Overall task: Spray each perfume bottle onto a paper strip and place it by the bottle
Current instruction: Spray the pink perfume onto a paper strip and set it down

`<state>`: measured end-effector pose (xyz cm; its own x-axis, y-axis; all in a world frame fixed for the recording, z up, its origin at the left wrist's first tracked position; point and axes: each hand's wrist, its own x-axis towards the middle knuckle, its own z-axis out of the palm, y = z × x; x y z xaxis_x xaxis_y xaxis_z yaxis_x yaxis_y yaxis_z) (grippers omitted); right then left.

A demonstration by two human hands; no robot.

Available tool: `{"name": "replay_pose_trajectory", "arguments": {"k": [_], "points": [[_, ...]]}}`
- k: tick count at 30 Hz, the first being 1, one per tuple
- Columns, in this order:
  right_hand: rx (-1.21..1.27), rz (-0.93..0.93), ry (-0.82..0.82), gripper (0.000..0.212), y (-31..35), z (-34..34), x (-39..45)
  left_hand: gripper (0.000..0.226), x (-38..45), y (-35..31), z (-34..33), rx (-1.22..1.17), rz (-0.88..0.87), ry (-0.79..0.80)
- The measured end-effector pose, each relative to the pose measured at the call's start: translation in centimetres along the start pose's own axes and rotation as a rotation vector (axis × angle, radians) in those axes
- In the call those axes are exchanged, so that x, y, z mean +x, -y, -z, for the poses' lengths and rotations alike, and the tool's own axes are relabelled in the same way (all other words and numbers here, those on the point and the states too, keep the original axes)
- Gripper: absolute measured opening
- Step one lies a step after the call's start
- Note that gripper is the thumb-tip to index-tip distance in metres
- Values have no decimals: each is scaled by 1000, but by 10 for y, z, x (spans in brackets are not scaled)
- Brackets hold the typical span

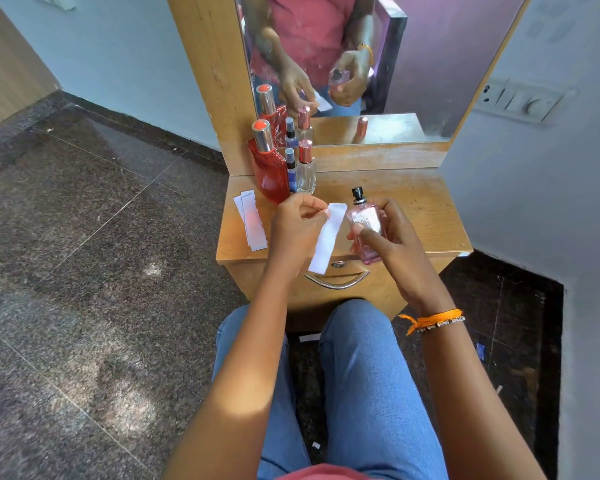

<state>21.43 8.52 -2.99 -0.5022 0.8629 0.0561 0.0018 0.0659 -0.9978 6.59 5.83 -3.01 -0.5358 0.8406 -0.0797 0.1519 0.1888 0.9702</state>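
Observation:
My right hand (390, 233) grips a pink glass perfume bottle (366, 225) with a bare black spray nozzle, held over the front of the wooden dressing table (426, 209). Just to its left, my left hand (297, 220) pinches the top of a white paper strip (328, 237) that hangs down beside the bottle. At the back left of the table stand a big red bottle (269, 171), a slim blue bottle (290, 171) and a clear bottle with a pink cap (306, 171). Spare paper strips (252, 220) lie on the table's left edge.
A mirror (378, 64) rises behind the table and reflects the bottles and my hands. A drawer with a metal handle (336, 280) sits below the tabletop. My knees in blue jeans are under the front edge. A switch panel (520, 100) is on the right wall.

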Motion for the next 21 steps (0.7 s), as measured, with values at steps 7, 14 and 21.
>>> {"name": "replay_pose_trajectory", "arguments": {"k": [7, 14, 21], "points": [[-208, 149, -148, 40, 0, -10, 0, 16, -15, -1, 14, -211, 126, 78], [-812, 310, -164, 59, -9, -19, -2, 15, -20, -1, 20, -235, 206, 90], [-1022, 342, -115, 66, -14, -18, -3, 22, -23, -2, 21, -202, 166, 102]]}}
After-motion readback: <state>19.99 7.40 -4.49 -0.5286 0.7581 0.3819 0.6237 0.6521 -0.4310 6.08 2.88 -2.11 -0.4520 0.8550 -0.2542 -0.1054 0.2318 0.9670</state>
